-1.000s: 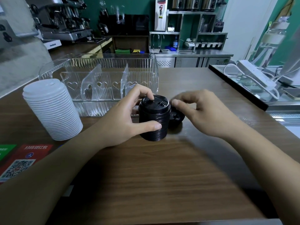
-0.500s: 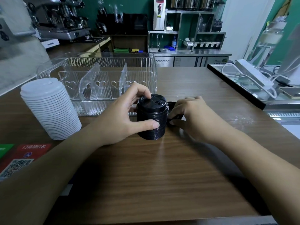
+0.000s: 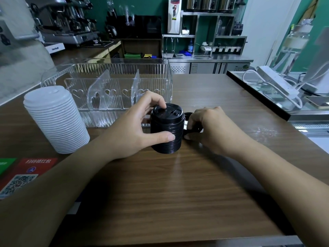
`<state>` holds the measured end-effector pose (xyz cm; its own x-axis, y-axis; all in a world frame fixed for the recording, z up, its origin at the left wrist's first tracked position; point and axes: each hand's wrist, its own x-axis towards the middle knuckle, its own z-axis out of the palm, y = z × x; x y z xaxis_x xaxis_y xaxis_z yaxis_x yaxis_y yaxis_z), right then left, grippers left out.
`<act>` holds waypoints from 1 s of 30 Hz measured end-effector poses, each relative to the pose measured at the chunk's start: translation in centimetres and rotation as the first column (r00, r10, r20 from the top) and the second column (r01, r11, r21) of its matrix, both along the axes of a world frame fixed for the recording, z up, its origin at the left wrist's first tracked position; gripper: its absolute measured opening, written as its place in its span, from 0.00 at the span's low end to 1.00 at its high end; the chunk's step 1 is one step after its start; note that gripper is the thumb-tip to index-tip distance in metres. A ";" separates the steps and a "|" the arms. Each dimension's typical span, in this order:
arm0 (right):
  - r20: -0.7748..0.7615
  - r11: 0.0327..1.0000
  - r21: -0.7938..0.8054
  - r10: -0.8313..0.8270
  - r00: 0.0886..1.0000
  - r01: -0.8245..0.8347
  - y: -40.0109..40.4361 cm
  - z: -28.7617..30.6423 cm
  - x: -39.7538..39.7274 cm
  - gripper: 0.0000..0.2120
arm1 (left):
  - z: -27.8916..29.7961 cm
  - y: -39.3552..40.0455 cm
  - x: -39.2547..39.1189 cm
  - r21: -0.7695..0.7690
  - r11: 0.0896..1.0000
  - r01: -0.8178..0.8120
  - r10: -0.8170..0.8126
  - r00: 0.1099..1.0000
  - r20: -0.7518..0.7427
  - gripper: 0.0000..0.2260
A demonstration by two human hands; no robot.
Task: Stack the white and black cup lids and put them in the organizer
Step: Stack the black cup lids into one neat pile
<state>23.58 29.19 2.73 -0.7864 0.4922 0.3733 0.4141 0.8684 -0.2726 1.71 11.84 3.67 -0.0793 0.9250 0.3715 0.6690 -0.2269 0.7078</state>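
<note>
A stack of black cup lids (image 3: pixel 167 131) stands upright on the wooden counter. My left hand (image 3: pixel 135 127) grips it, thumb on the front and fingertips on the top lid. Just right of the stack lies a loose black lid (image 3: pixel 193 128), mostly hidden under my right hand (image 3: pixel 208 127), whose fingers and thumb pinch its edges. A tall stack of white lids (image 3: pixel 55 118) stands at the left. The clear plastic organizer (image 3: pixel 110 77) with heart-cut dividers sits behind the stacks; I see nothing in its compartments.
A red card with a QR code (image 3: pixel 25 175) lies at the counter's near left. A black-edged ledge (image 3: pixel 258 97) with a white power strip (image 3: pixel 277 82) and cables borders the right. Espresso machine (image 3: pixel 67 24) and steel shelves stand far behind.
My right hand came down onto the loose black lid and closed its fingers round it. My left hand kept its hold on the black stack.
</note>
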 end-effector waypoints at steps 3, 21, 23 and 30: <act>-0.064 0.991 -0.125 0.037 0.997 -0.045 0.2 0.1 0.4 0.08 | 0.0 0.0 0.0 0.002 1.000 -0.001 0.001 1.000 -0.001 0.28; -0.431 0.975 -0.220 -0.100 0.897 0.003 -0.2 2.8 1.3 0.07 | 0.2 -0.3 0.3 0.015 1.000 -0.016 0.016 1.000 0.014 0.26; -0.573 0.946 -0.311 -0.112 0.812 -0.089 -0.3 3.3 1.5 0.08 | 0.2 -0.3 0.4 0.034 0.999 -0.024 0.024 0.999 0.022 0.26; -0.795 0.558 -0.571 -0.192 0.576 -0.603 -1.5 4.6 1.1 0.08 | 0.6 -0.4 1.3 0.186 0.980 -0.073 0.070 0.997 0.023 0.37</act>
<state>24.65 27.65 7.30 -0.5429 0.7269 0.4207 -0.4355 0.1846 -0.8810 3.00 11.42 4.29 -0.1499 0.8315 0.5350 0.6770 -0.3080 0.6685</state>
